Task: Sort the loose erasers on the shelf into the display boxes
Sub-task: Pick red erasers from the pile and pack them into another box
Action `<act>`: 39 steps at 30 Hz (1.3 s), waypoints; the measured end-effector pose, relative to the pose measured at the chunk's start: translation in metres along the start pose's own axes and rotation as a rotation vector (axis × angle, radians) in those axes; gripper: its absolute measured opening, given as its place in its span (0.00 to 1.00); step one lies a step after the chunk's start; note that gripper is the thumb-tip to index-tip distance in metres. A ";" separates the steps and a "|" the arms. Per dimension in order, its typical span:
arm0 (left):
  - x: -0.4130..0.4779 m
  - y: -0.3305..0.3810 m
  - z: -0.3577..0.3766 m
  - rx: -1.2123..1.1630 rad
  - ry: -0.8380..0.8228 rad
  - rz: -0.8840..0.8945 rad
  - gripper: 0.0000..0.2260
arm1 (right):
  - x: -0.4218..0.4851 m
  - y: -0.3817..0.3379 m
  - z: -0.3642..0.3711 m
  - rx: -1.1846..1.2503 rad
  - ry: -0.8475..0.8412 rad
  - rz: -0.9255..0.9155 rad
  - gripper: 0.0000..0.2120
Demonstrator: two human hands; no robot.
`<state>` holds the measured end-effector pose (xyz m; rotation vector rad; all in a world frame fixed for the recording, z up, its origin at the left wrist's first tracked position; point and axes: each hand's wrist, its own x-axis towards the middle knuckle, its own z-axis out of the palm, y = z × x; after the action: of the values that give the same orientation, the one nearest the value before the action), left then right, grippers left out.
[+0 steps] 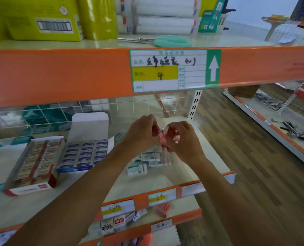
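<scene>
Both the left hand (142, 133) and the right hand (184, 139) are pinching small red-wrapped eraser blocks (170, 133) with curled fingers; their long axis is too blurred to tell.

One red display box (32, 166), one blue display box (83, 155), one left hand (140, 132), one right hand (183, 137), perhaps five green-banded erasers (147, 160) in a blurred pile, several red erasers (162, 139) between both hands, one pair of scissors (172, 41).

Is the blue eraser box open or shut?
Open: the blue box has its white lid standing up, eraser rows exposed.
</scene>
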<state>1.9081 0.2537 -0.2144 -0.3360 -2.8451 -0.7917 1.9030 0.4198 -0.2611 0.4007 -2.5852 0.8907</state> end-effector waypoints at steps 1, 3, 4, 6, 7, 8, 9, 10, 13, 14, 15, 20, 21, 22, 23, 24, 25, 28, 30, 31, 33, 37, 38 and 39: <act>-0.004 -0.004 -0.004 -0.015 0.002 -0.014 0.15 | 0.001 -0.006 0.002 0.005 0.013 -0.017 0.13; -0.011 -0.013 -0.012 -0.054 0.006 -0.026 0.16 | 0.002 -0.018 0.007 0.032 0.052 -0.071 0.12; -0.014 -0.017 -0.015 -0.078 0.014 -0.031 0.16 | 0.002 -0.023 0.010 0.050 0.075 -0.099 0.13; -0.020 -0.025 -0.024 -0.107 0.017 -0.048 0.17 | 0.002 -0.034 0.013 0.085 0.093 -0.118 0.15; -0.023 -0.028 -0.028 -0.110 0.011 -0.057 0.17 | 0.003 -0.039 0.014 0.098 0.084 -0.118 0.16; -0.026 -0.032 -0.031 -0.112 0.005 -0.066 0.18 | 0.003 -0.045 0.016 0.104 0.068 -0.120 0.18; -0.028 -0.036 -0.035 -0.118 0.005 -0.076 0.18 | 0.002 -0.050 0.019 0.101 0.049 -0.123 0.19; -0.031 -0.039 -0.038 -0.126 0.010 -0.088 0.18 | 0.003 -0.056 0.022 0.089 0.030 -0.122 0.20; -0.039 -0.054 -0.046 -0.130 0.036 -0.126 0.18 | 0.002 -0.071 0.030 0.049 -0.024 -0.109 0.24; -0.041 -0.060 -0.049 -0.126 0.043 -0.137 0.18 | 0.003 -0.076 0.033 0.041 -0.034 -0.118 0.24; -0.043 -0.065 -0.052 -0.127 0.048 -0.145 0.18 | 0.003 -0.080 0.036 0.028 -0.039 -0.130 0.24; -0.054 -0.090 -0.068 -0.126 0.090 -0.191 0.17 | 0.007 -0.104 0.051 0.010 -0.036 -0.183 0.21; -0.057 -0.095 -0.071 -0.114 0.097 -0.195 0.17 | 0.007 -0.107 0.055 0.021 -0.040 -0.194 0.21; -0.059 -0.099 -0.074 -0.100 0.099 -0.202 0.17 | 0.007 -0.111 0.059 0.038 -0.046 -0.203 0.20; -0.061 -0.103 -0.077 -0.090 0.099 -0.213 0.17 | 0.008 -0.115 0.062 0.055 -0.054 -0.211 0.20; -0.064 -0.108 -0.080 -0.087 0.098 -0.223 0.16 | 0.008 -0.119 0.066 0.067 -0.057 -0.224 0.20; -0.067 -0.112 -0.083 -0.090 0.097 -0.228 0.16 | 0.009 -0.123 0.069 0.075 -0.058 -0.240 0.19; -0.077 -0.123 -0.093 -0.090 0.098 -0.205 0.16 | 0.010 -0.136 0.079 0.086 -0.069 -0.286 0.19; -0.085 -0.130 -0.100 -0.057 0.097 -0.197 0.16 | 0.009 -0.147 0.087 0.079 -0.083 -0.307 0.19; -0.089 -0.134 -0.104 -0.030 0.098 -0.192 0.15 | 0.009 -0.152 0.091 0.073 -0.087 -0.319 0.19; -0.096 -0.141 -0.109 0.011 0.108 -0.185 0.14 | 0.008 -0.162 0.099 0.073 -0.091 -0.341 0.18; -0.111 -0.159 -0.120 0.015 0.141 -0.187 0.12 | 0.007 -0.182 0.112 0.095 -0.108 -0.375 0.15; -0.116 -0.163 -0.123 0.006 0.141 -0.188 0.12 | 0.006 -0.188 0.115 0.094 -0.122 -0.378 0.14; -0.120 -0.167 -0.126 -0.012 0.138 -0.192 0.12 | 0.005 -0.193 0.117 0.093 -0.138 -0.377 0.14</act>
<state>1.9923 0.0278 -0.2158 -0.0077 -2.7723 -0.8320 1.9420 0.1978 -0.2423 0.9688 -2.4696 0.8722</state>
